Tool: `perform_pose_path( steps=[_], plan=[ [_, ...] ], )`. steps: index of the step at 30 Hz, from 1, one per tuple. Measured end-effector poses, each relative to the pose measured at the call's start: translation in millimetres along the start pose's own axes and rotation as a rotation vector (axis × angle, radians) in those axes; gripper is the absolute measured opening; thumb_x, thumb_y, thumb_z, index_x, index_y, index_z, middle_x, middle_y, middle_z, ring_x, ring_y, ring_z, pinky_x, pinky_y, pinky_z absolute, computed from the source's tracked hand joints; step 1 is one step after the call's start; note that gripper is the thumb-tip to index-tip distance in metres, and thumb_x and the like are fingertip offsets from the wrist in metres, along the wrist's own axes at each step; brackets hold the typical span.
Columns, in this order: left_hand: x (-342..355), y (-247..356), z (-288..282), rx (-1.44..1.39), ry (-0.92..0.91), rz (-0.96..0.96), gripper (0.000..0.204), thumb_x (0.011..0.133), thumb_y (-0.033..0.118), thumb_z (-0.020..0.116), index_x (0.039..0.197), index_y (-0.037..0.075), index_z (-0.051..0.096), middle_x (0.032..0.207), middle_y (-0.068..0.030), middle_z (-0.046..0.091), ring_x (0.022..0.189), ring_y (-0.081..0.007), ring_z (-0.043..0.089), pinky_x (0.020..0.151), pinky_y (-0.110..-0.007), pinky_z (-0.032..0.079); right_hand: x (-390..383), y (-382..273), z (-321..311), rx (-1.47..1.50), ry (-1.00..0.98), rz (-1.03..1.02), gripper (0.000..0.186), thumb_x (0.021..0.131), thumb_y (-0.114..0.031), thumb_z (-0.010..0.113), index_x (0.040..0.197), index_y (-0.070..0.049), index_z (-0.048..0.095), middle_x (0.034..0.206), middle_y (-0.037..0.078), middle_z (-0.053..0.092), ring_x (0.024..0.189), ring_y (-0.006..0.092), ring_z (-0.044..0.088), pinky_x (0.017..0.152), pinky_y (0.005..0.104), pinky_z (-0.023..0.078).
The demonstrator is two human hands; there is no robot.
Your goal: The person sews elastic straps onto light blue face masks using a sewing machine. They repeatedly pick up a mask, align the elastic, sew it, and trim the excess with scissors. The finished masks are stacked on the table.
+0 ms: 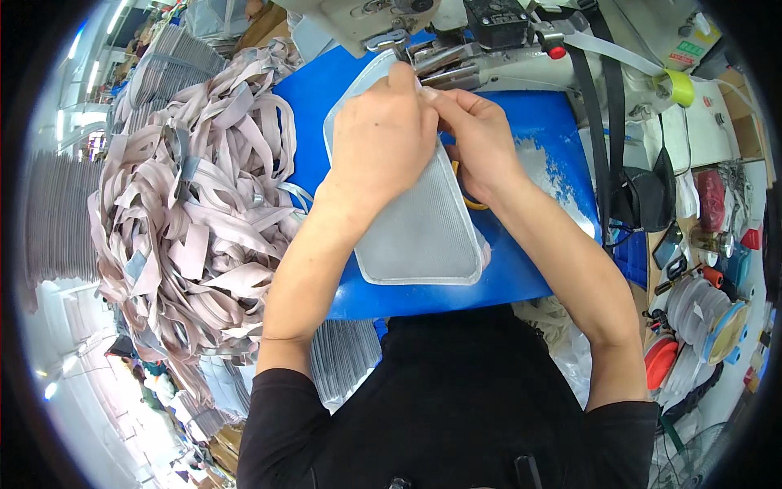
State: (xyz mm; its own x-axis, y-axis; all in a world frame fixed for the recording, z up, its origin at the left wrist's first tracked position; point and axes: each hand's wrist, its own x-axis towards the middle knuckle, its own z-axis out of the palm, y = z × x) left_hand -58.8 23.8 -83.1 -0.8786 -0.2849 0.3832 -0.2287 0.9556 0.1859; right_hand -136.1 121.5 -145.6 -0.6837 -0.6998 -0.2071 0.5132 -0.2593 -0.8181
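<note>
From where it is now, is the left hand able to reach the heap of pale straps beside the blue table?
Probably yes. The left hand rests on the grey mesh panel, and the heap of pale straps lies directly to its left with nothing between them.
</note>
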Motion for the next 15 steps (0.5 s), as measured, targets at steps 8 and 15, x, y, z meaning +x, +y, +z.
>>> perform_pose_path(
  steps=[8, 15],
  plan=[
    [-30.6, -31.2, 10.3, -0.497, 0.081, 0.079, 0.039, 0.087, 0.001, 0.061, 0.126, 0.000, 0.067, 0.103, -0.0192, 0.062, 0.085, -0.0322, 0.064, 0.075, -0.042, 0.053, -26.7, 10.7, -18.4, -0.336, -0.143, -0.234, 0.031, 0.103, -0.018, 0.063, 0.126, 0.004, 0.067, 0.102, 0.006, 0.074, 0.087, 0.0085, 0.066, 0.076, 0.0272, 0.053],
    [-37.4, -14.9, -16.6, -0.155, -0.056, 0.141, 0.045, 0.090, 0.005, 0.064, 0.133, 0.013, 0.071, 0.112, -0.0118, 0.056, 0.084, -0.0231, 0.056, 0.073, -0.036, 0.050, -38.5, 3.8, -10.3, 0.038, -0.131, -0.030, 0.037, 0.104, -0.019, 0.061, 0.132, 0.005, 0.064, 0.116, 0.009, 0.072, 0.101, 0.0107, 0.067, 0.088, 0.0255, 0.052]
  ],
)
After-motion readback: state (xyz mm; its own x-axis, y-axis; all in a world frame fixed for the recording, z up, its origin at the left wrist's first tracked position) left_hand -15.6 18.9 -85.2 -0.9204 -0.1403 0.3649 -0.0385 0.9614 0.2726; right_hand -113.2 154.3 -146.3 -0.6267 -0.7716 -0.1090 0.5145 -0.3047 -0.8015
